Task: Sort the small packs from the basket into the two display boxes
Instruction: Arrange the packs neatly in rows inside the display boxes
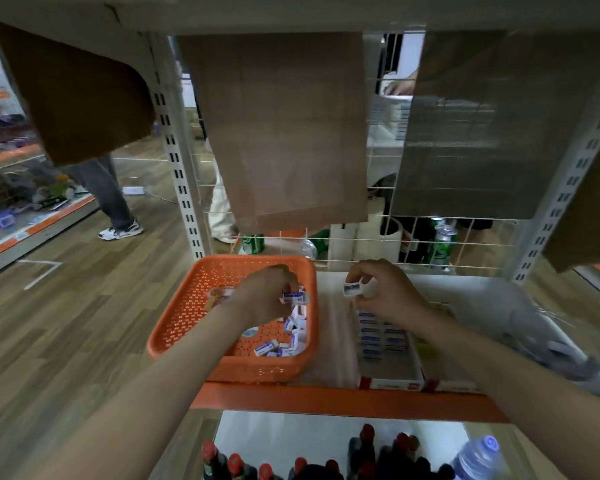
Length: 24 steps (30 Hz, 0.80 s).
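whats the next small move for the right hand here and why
Probably lower the right hand and set its small pack into the display box just below. The hand holds the pack pinched in its fingertips above the shelf, and rows of like blue-striped packs already lie in that box. Meanwhile the left hand grips another pack over the orange basket.
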Each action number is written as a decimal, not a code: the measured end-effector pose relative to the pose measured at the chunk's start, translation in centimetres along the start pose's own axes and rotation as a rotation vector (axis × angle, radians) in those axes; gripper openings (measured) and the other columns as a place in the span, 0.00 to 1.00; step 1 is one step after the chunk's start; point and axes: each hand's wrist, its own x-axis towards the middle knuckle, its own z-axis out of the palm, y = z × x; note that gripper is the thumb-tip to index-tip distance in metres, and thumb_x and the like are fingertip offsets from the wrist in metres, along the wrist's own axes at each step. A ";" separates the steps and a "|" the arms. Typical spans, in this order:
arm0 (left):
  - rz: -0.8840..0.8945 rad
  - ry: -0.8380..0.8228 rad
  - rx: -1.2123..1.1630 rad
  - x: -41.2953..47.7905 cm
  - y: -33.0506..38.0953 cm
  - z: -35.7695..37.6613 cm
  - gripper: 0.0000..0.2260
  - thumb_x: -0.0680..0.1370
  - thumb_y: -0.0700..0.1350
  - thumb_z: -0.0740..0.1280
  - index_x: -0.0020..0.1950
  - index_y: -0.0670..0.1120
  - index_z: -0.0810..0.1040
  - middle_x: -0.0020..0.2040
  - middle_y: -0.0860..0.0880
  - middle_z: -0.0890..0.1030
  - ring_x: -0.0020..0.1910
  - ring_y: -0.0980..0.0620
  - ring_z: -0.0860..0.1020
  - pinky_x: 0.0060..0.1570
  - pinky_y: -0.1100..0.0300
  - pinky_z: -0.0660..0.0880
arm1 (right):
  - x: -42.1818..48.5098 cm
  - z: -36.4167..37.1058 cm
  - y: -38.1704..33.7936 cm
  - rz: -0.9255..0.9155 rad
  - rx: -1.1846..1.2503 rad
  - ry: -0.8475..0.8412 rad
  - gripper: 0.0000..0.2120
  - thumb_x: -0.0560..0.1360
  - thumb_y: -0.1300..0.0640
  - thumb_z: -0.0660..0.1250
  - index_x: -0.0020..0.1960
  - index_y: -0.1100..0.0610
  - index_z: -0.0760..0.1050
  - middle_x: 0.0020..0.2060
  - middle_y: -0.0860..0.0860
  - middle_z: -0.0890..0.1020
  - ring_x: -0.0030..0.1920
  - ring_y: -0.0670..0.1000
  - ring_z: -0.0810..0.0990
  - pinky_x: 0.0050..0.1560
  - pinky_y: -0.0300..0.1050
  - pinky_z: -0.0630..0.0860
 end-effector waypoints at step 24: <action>0.241 -0.046 -0.023 5.8 12.3 5.3 0.14 0.73 0.45 0.68 0.58 0.48 0.76 0.56 0.51 0.73 0.53 0.53 0.72 0.46 0.64 0.67 | -14.4 -14.1 17.0 0.558 -0.338 0.191 0.17 0.64 0.69 0.71 0.44 0.50 0.74 0.43 0.50 0.77 0.45 0.55 0.78 0.44 0.47 0.72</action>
